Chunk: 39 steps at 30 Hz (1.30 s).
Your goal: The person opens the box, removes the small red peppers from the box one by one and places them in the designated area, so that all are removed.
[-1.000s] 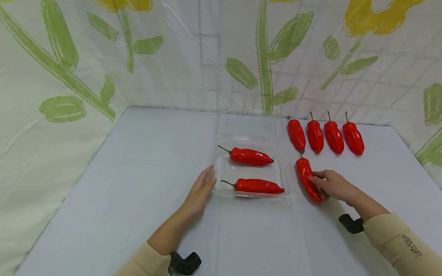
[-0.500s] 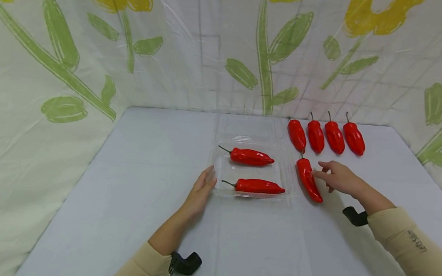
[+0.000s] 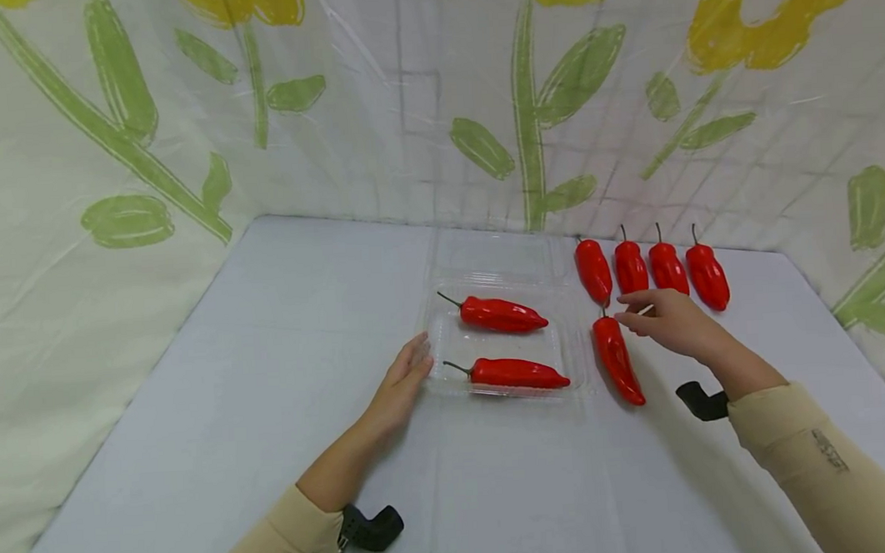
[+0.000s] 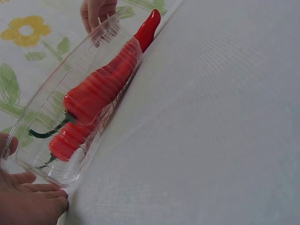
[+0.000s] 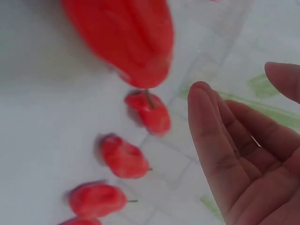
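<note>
Two red peppers point(image 3: 518, 373) lie crosswise in the tray point(image 3: 499, 345), glossy and tapering, with thin green stems pointing left. From my end the tray reads as clear, stiff plastic with ribbed walls; its flat lid point(image 3: 497, 253) lies open towards the backdrop point(image 3: 376, 163), a creased sheet with yellow flowers and green leaves. I have the left hand point(image 3: 396, 387) against the tray's left end, fingers nearly straight along the plastic; I cannot tell how firmly they press. The right hand point(image 3: 673, 319) holds nothing: its fingers are extended and lightly bent, and the right wrist view shows me a wide gap between them and the thumb. It hovers near the stem end of the loose pepper point(image 3: 616, 361), long and slightly curved, on the smooth, pale table point(image 3: 267, 361) just right of the tray. Behind it I see four more peppers point(image 3: 707, 278) in a row, shiny and dented, stems towards the backdrop; the right hand hides the tips of the middle two
</note>
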Available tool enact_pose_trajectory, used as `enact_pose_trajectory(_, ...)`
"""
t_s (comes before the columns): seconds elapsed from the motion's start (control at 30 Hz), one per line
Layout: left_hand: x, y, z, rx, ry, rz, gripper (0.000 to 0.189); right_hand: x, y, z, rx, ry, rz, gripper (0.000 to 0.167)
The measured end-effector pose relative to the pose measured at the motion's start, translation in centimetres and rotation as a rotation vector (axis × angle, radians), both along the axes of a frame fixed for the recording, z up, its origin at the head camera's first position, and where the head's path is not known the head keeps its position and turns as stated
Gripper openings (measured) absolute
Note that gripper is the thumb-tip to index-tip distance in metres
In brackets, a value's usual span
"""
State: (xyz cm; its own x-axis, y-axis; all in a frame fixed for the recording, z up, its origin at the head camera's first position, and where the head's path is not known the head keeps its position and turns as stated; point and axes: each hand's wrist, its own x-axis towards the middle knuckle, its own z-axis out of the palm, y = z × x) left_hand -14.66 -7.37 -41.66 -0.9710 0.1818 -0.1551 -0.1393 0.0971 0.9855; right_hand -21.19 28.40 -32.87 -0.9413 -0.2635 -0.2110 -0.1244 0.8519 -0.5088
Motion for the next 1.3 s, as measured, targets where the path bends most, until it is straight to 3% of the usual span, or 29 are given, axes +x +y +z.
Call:
enact_pose_trajectory(0.17,-0.1,-0.1,0.0,0.022,0.051,-0.016,0.051,-0.7,-1.5,1.0,0.020,0.027,0.005,0.050)
enact_pose_trajectory(0.33,-0.1,-0.2,0.0,0.022,0.057,-0.014,0.051,-1.5,-3.2,1.3,0.015,0.018,0.017,0.053)
enact_pose_trajectory(0.77,-0.1,-0.2,-0.1,0.014,0.040,0.000,0.051,-3.1,-7.2,0.6,-0.007,0.012,0.146,0.052)
enact_pose_trajectory(1.1,-0.1,-0.2,-0.3,0.015,0.043,-0.006,0.051,-3.9,-10.3,-0.3,0.026,-0.085,0.182,0.056)
enact_pose_trajectory(1.3,-0.2,-0.1,-0.3,0.035,0.041,-0.005,0.051,-4.1,-11.5,-0.2,0.053,-0.099,0.209,0.056)
